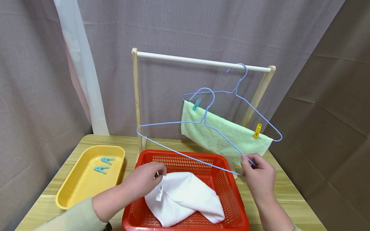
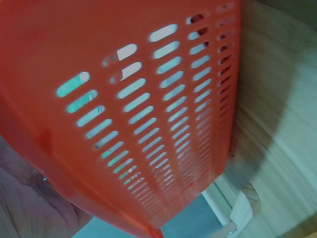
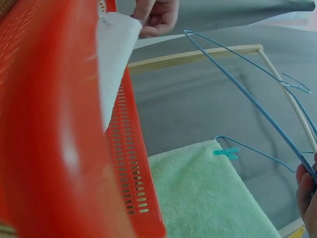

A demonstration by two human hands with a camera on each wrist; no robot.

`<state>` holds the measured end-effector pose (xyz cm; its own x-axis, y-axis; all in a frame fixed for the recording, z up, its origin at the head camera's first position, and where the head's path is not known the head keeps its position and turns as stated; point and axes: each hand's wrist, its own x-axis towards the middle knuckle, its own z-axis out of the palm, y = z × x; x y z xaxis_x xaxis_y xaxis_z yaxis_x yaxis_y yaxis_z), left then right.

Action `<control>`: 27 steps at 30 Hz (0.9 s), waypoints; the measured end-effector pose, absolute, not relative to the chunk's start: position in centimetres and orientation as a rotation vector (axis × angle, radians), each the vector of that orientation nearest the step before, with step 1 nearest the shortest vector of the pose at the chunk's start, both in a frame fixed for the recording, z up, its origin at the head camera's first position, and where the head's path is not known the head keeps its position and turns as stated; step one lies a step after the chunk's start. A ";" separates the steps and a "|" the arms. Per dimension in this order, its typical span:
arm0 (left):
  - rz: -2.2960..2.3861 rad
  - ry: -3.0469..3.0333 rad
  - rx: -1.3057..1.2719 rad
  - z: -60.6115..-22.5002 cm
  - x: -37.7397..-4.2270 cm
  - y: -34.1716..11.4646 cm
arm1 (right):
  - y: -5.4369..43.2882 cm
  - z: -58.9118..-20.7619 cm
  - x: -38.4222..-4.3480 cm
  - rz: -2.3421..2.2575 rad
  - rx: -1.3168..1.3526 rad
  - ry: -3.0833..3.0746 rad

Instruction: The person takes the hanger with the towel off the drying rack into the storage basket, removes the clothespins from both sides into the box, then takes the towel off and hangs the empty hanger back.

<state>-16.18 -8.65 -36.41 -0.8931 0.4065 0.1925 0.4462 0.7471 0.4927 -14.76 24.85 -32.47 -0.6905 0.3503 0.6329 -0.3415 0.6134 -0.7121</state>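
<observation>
In the head view my left hand (image 1: 147,178) pinches a corner of a white towel (image 1: 188,192), lifting it slightly; a small white tag hangs below the fingers. The rest of the towel lies crumpled in a red perforated basket (image 1: 242,208). My right hand (image 1: 260,173) grips the right end of a blue wire hanger (image 1: 173,150), held in the air above the basket with its hook upward. The right wrist view shows the left hand (image 3: 157,17) at the towel's raised corner. The left wrist view is mostly filled by the basket's side (image 2: 148,124).
A wooden rack with a white rod (image 1: 188,60) stands behind the basket. On it hangs another blue hanger (image 1: 254,109) bearing a green towel (image 1: 222,131), held by a teal clothespin (image 1: 197,104) and a yellow clothespin (image 1: 257,131). Left lies a yellow tray (image 1: 78,189) with two teal clothespins (image 1: 101,169).
</observation>
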 end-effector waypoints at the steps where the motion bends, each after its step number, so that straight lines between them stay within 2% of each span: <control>1: -0.840 -2.881 -0.705 -36.5 -16.1 -8.7 | 24.9 -32.5 -14.7 1.117 -0.010 -2.051; 15: -0.682 -3.055 -0.906 -37.2 -15.8 -9.5 | 25.6 -33.2 -14.5 1.126 -0.058 -2.069; 27: -0.673 -3.059 -0.928 -37.3 -15.8 -9.8 | 26.6 -33.7 -14.3 1.115 -0.105 -2.093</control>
